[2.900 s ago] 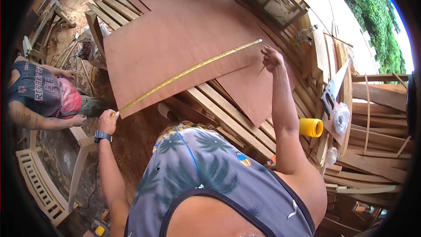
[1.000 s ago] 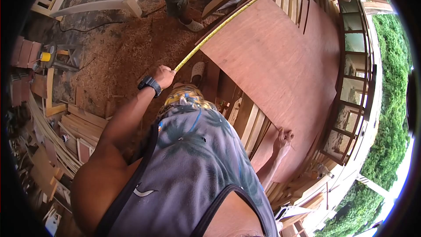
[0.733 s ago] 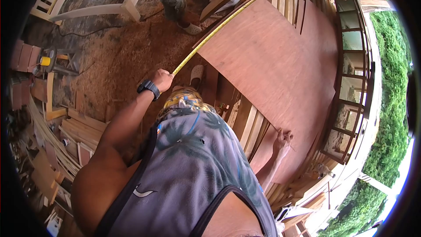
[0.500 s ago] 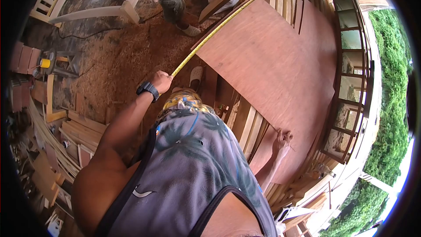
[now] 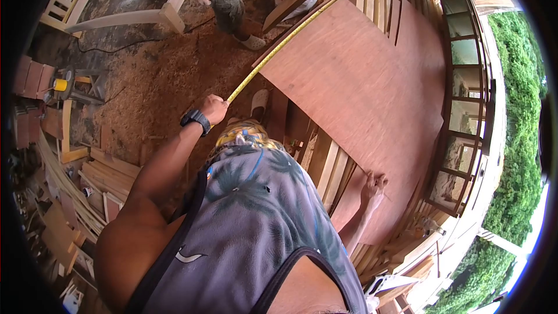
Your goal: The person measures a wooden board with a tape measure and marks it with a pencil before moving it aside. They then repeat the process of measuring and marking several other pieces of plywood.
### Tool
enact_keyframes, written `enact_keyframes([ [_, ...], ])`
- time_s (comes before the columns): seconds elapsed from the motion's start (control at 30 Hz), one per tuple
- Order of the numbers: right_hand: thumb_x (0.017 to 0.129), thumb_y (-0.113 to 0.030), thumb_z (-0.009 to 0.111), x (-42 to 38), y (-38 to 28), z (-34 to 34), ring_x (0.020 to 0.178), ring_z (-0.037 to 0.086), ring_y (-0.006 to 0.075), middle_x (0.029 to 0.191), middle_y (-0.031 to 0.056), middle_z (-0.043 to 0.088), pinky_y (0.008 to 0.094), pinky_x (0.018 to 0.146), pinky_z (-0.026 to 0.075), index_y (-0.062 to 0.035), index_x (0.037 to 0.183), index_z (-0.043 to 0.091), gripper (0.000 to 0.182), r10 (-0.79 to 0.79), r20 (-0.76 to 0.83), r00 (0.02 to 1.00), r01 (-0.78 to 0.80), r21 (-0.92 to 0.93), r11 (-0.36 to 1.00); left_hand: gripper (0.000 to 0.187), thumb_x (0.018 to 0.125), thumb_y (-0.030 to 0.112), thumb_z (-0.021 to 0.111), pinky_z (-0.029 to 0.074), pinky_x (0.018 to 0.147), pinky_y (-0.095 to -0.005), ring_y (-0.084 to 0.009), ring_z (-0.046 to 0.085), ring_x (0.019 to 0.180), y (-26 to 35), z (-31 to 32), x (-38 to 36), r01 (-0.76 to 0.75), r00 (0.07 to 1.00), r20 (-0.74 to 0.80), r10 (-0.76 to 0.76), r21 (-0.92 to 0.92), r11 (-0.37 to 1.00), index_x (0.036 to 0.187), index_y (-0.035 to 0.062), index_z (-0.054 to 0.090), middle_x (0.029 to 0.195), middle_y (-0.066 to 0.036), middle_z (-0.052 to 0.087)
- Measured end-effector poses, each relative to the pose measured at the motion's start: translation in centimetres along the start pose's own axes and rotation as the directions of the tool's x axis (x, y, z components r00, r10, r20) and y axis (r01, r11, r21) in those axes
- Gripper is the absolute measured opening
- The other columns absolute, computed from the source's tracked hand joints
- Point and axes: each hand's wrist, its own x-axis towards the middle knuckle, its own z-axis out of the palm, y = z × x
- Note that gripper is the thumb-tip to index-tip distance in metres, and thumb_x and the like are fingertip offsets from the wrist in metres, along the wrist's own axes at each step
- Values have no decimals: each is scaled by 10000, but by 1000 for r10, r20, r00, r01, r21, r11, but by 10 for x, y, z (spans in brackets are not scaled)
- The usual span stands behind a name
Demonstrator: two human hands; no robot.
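Note:
My left hand (image 5: 213, 109), with a dark watch at its wrist, is closed on the near end of a yellow measuring tape (image 5: 278, 48). The tape runs out straight along the left edge of a reddish-brown plywood sheet (image 5: 349, 75), as far as its upper corner. On the right, my right hand (image 5: 376, 184) rests over the sheet near its lower edge, fingers curled together. Something thin like a pencil shows at its fingers, too small to make out surely.
Another person (image 5: 225, 0) stands beyond the sheet at the top. Wooden planks (image 5: 328, 166) lie beneath the sheet. A framed window panel (image 5: 465, 104) borders its right side. Wood strips (image 5: 107, 177) and offcuts are piled at the left, and sawdust covers the floor (image 5: 145, 93).

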Motion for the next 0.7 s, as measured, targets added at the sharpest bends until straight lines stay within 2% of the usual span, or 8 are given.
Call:
enact_keyframes([
  [0.1,929,-510,546,2,2,0,1247,537,373,1477,285,355,409,1014,455,-22,1430,435,708,-12,6,1000,12,-27,1000,370,923,337,575,509,697,-444,-375,660,773,-4,3,4,-20,1000,11,20,10,1000,779,18,697,777,-216,664],
  [0.3,931,-509,541,2,3,1,1237,540,390,1484,286,343,421,1007,459,-29,1428,443,698,-1,1,1000,1,-37,999,367,929,325,568,508,694,-435,-371,660,771,2,-2,1,51,998,23,-52,49,997,769,21,698,773,-209,667],
  [0.4,930,-506,545,1,-2,-2,1226,548,393,1482,288,345,423,993,470,-25,1422,450,694,14,6,1000,-13,-41,999,386,933,328,562,503,681,-438,-371,656,750,-5,3,3,10,1000,14,-11,44,999,752,10,688,763,-218,659],
  [0.47,928,-502,549,-1,-3,-2,1220,553,394,1479,291,349,424,985,476,-22,1419,453,693,28,2,1000,-28,-40,999,392,931,316,571,488,649,-441,-369,644,699,-9,7,4,10,1000,5,-10,-84,996,731,-5,672,724,-229,637],
  [0.5,926,-500,551,-2,-3,-2,1214,555,398,1481,292,345,427,981,478,-20,1420,449,696,14,9,1000,-14,-3,1000,385,926,296,590,467,612,-437,-358,627,646,-29,20,16,-135,991,-20,136,28,990,714,-18,656,676,-234,607],
  [0.53,924,-497,554,-1,-3,-3,1209,557,403,1483,293,341,431,977,481,-18,1421,444,699,5,6,1000,-5,34,999,379,916,289,607,462,600,-428,-342,629,635,-25,16,12,-155,988,-27,154,-28,987,703,-22,648,662,-235,596],
  [0.63,920,-494,556,-3,-11,-9,1203,557,411,1491,291,329,445,978,477,-29,1426,439,697,59,27,998,-60,29,998,350,884,301,619,491,662,-405,-317,652,674,-18,7,7,-78,997,-13,77,-100,992,748,-9,704,703,-211,647],
  [0.7,920,-493,554,-3,-10,-6,1201,556,414,1496,289,322,450,977,477,-38,1431,437,693,79,-2,997,-79,7,997,344,880,297,621,491,665,-401,-314,655,680,-8,0,2,-106,994,6,107,-113,988,755,-12,706,707,-209,652],
])
